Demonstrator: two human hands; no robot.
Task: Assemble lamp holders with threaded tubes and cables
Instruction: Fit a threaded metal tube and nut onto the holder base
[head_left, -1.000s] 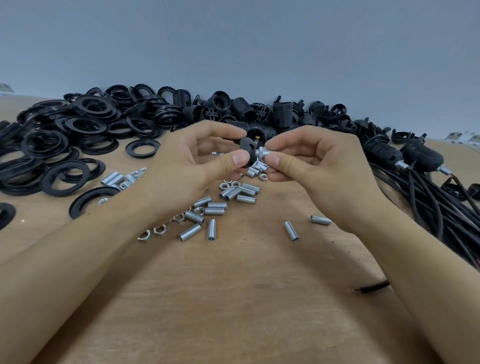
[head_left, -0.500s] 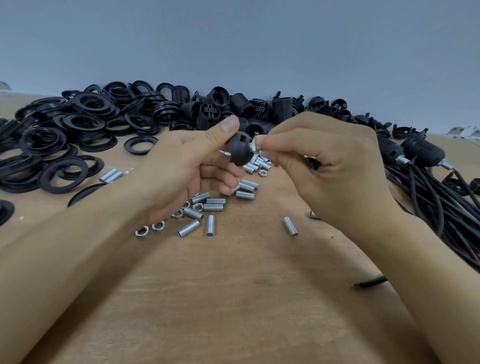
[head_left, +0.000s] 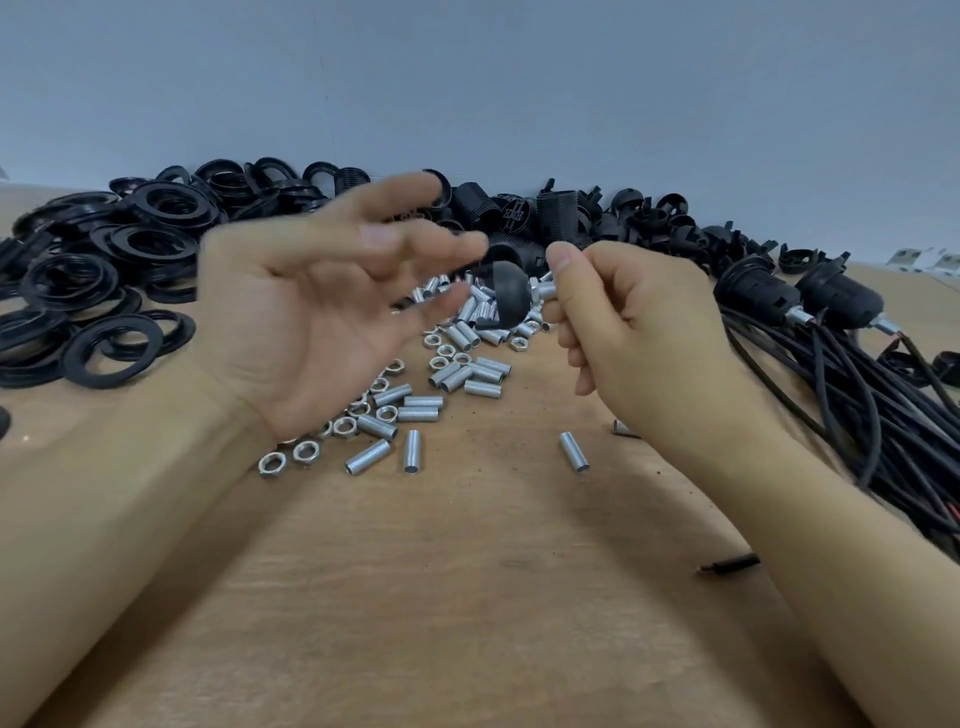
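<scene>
Head view: black rings (head_left: 109, 249) heap far left, holder bodies (head_left: 550, 213) pile along the wall, cables (head_left: 857, 395) run down the right, loose tubes (head_left: 415, 405) and nuts (head_left: 272, 464) scatter beneath the hands. Left hand (head_left: 311, 322) hangs blurred, fingers spread wide, holding nothing. Right hand (head_left: 639, 332) pinches a tube (head_left: 545, 290) lying roughly level; the black cap (head_left: 501, 295) sits on its left end, dome facing right, above the table (head_left: 467, 597).

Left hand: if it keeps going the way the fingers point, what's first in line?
Likely the black dome cap on the threaded tube, pinched in the right hand. The left hand is open and blurred, its fingertips just short of the cap; depth is unclear.
</scene>
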